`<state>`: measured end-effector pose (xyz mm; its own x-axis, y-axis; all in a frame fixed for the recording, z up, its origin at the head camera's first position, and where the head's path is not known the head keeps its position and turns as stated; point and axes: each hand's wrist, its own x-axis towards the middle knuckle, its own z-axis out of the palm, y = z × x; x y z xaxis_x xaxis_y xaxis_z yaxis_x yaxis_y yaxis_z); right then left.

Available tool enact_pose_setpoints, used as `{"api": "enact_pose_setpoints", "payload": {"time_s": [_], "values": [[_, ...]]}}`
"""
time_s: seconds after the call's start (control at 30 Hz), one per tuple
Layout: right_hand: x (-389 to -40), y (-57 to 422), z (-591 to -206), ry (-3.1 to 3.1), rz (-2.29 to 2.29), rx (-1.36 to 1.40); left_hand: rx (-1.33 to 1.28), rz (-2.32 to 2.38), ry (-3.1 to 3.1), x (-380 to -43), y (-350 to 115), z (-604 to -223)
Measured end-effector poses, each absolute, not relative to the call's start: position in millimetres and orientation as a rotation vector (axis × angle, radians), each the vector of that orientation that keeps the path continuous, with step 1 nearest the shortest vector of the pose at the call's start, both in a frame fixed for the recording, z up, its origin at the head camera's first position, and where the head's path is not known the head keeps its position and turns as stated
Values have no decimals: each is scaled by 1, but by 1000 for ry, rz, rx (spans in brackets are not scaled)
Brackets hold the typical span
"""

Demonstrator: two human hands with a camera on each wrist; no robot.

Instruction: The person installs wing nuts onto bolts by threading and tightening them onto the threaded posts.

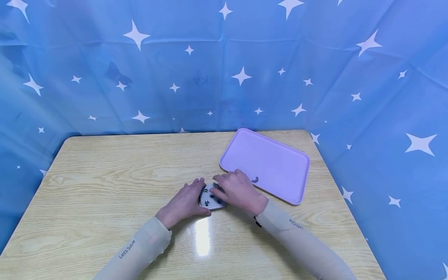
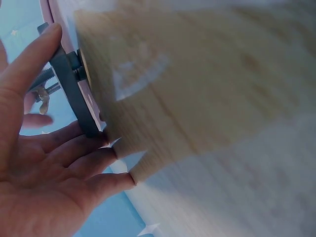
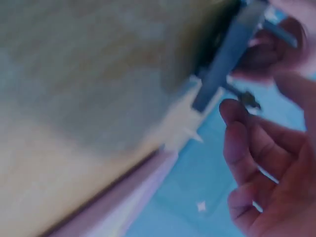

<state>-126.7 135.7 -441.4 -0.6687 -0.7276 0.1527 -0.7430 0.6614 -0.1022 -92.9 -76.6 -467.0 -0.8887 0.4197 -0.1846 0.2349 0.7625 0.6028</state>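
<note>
The left hand (image 1: pixel 185 200) gripped the plate's (image 1: pixel 213 203) left side, sensibly bracing it for the right hand (image 1: pixel 239 190), whose grip I couldn't tell.

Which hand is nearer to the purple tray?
Right. The right hand is at the near edge of the tray; the left hand holds the metal plate, farther left.

Blue star-printed fabric (image 1: pixel 203 97) hangs behind and beside a glossy wood-grain table (image 1: pixel 105 175).

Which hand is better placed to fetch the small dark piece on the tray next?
Probably the right hand: it is nearer the dark piece and tray, while the left hand grips the plate.
</note>
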Motion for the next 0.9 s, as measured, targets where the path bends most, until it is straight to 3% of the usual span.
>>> {"api": "enact_pose_setpoints", "payload": {"time_s": [0.33,0.9], "values": [[-136,153,-424,-2802,77,1629,487,845,2632,-93,-77,-466],[-135,141,-437,-2674,97,1443,498,843,2640,-93,-75,-466]]}}
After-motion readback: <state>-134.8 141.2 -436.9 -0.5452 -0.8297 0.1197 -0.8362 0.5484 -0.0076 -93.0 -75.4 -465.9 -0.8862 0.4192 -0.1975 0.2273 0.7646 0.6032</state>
